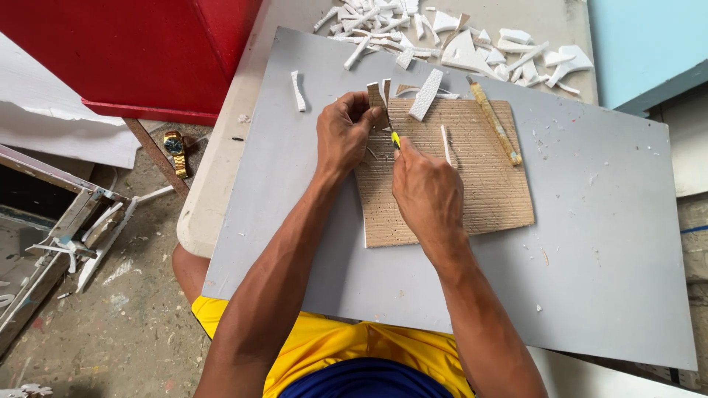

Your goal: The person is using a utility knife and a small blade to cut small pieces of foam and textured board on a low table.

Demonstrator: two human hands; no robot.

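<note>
While the left hand (343,136) pinches a small pale foam piece (377,98) upright between its fingers, the right hand (428,193) is closed around a little knife with a yellow tip (395,139), touching the piece. Both rest on a square brown cardboard mat (479,184) lying on a big grey board (590,243). White foam scraps (472,44) sit piled beyond, and a long tan stick (494,121) lies on the mat.
</note>
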